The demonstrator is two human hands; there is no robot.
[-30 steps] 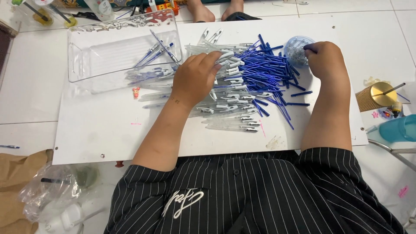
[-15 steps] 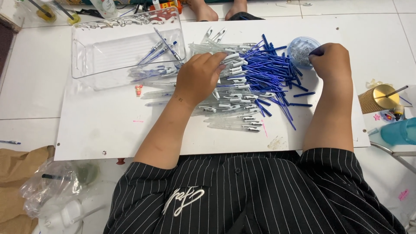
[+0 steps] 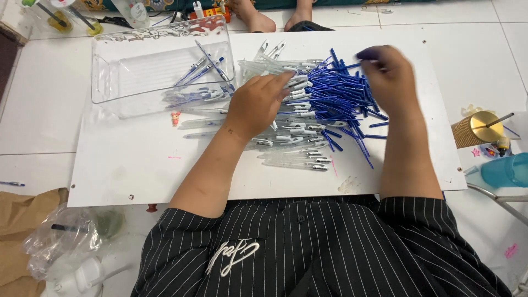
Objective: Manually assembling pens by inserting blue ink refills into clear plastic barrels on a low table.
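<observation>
White board [image 3: 137, 176] on a tiled floor. Clear pen barrels [image 3: 291, 143] and blue refills [image 3: 341, 96] are heaped mid-board, right of the clear tray [image 3: 110, 82]. Left hand [image 3: 258, 104] lies flat and relaxed on the barrels, grasping nothing. Right hand [image 3: 388, 77] is above the refills; its grip is blurred, cannot tell. Best to lift one piece cleanly and keep the heaps apart.

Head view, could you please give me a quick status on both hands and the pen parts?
Left hand flat on clear pen barrels. Right hand raised over blue refills, pinching something dark. Clear tray alongside, few pens inside.
</observation>
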